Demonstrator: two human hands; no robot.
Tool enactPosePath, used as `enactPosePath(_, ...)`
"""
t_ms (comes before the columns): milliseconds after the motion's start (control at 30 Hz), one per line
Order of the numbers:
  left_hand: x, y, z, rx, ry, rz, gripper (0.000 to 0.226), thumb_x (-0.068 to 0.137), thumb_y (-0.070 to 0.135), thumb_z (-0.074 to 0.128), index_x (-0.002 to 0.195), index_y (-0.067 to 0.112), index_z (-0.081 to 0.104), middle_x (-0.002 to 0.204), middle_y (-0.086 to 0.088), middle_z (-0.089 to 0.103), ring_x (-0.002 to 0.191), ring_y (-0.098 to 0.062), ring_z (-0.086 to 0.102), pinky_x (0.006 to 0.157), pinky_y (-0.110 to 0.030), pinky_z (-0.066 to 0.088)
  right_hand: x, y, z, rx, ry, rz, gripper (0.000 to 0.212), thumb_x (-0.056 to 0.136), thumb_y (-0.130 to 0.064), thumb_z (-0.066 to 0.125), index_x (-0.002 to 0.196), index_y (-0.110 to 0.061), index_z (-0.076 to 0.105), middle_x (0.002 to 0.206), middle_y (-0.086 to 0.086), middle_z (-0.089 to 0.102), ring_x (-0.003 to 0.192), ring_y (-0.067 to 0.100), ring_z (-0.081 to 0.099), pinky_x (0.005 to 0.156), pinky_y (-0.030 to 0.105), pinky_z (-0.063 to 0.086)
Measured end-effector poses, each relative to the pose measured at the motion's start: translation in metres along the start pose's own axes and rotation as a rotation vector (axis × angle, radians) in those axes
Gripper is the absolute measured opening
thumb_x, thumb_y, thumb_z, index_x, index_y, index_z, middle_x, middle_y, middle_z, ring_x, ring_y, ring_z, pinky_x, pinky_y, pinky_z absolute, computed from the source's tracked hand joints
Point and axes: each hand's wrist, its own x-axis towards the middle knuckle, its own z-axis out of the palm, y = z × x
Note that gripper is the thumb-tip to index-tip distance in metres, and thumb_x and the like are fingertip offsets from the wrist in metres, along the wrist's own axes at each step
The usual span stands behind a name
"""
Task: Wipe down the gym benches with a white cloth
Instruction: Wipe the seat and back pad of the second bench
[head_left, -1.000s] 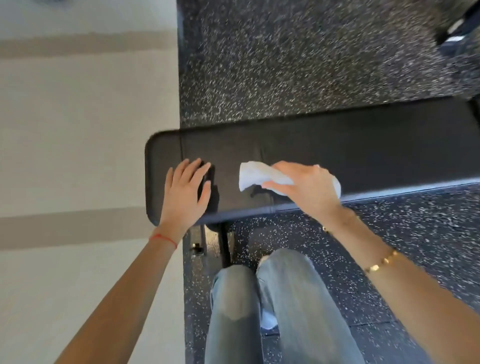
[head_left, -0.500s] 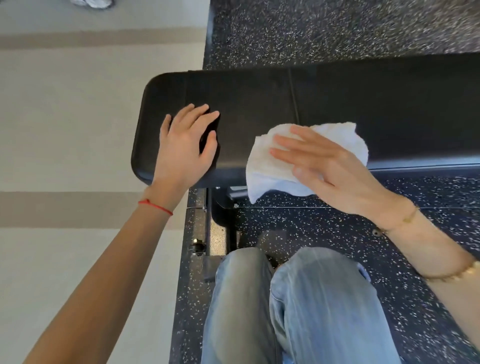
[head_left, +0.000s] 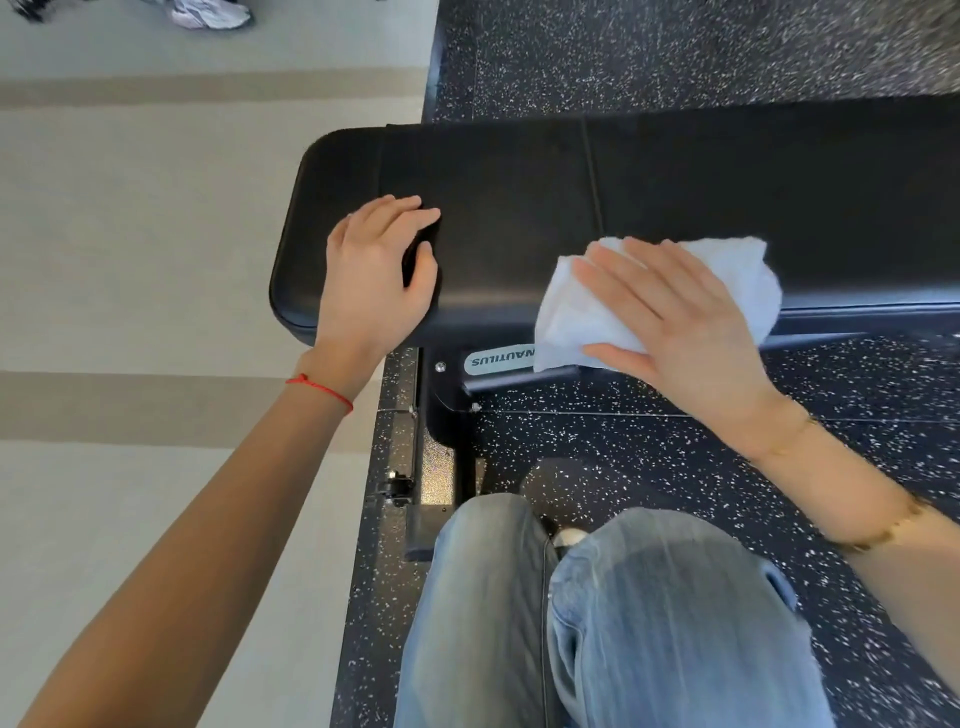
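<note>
Bench (head_left: 675, 197) long axis left-right; rounded end points left.

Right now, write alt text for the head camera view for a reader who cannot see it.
A person's right hand presses a white cloth flat on the near edge of a black padded gym bench, while the left hand rests on the bench's rounded end. Below are knees in light blue jeans over speckled black flooring, with pale flooring to the left.

We see pale striped flooring (head_left: 156, 249) at frame left meeting black speckled rubber flooring (head_left: 675, 52) at right.
</note>
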Motion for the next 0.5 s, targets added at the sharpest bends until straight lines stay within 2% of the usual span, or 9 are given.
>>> enactPosePath(100,0.001,0.000,0.001,0.005,0.002,-0.005,0.037,0.094,0.018,0.048,0.127,0.013,0.063,0.137,-0.005,0.059,0.134,-0.024,0.047,0.113,-0.049,0.034,0.020,-0.013,0.005,-0.075,0.017,0.014,0.065,0.099,-0.055,0.050,0.147,-0.011,0.046,0.150,0.005,0.048,0.137,0.032,0.047,0.111,0.050,0.041)
enactPosePath(200,0.001,0.000,0.002,0.013,-0.004,-0.010,0.037,0.094,0.017,0.048,0.128,0.013,0.063,0.138,-0.006,0.058,0.135,-0.024,0.046,0.114,-0.050,0.033,0.041,-0.038,0.016,-0.170,-0.004,-0.072,0.069,0.099,-0.060,0.043,0.149,-0.012,0.042,0.152,0.004,0.046,0.138,0.028,0.047,0.112,0.045,0.041)
enactPosePath(267,0.000,-0.001,0.003,0.008,0.001,-0.012,0.037,0.095,0.018,0.047,0.129,0.013,0.062,0.138,-0.006,0.058,0.135,-0.024,0.046,0.114,-0.051,0.033,0.034,-0.031,0.018,-0.164,0.007,-0.119,0.069,0.100,-0.058,0.044,0.151,-0.013,0.038,0.154,0.003,0.043,0.140,0.027,0.045,0.114,0.045,0.039)
enactPosePath(367,0.000,-0.001,0.005,-0.001,0.017,-0.004,0.038,0.095,0.018,0.046,0.128,0.013,0.063,0.137,-0.006,0.059,0.135,-0.024,0.047,0.114,-0.051,0.034,-0.002,0.004,0.014,-0.095,0.059,-0.080,0.065,0.100,-0.050,0.054,0.152,-0.016,0.037,0.156,0.000,0.041,0.141,0.027,0.043,0.115,0.048,0.037)
enactPosePath(500,0.001,-0.001,0.006,-0.011,0.039,0.008,0.038,0.094,0.019,0.047,0.126,0.013,0.064,0.135,-0.006,0.060,0.133,-0.024,0.049,0.113,-0.051,0.035,0.002,0.003,0.017,-0.116,0.108,-0.028,0.066,0.099,-0.057,0.050,0.150,-0.016,0.042,0.154,-0.002,0.044,0.141,0.027,0.043,0.113,0.047,0.040)
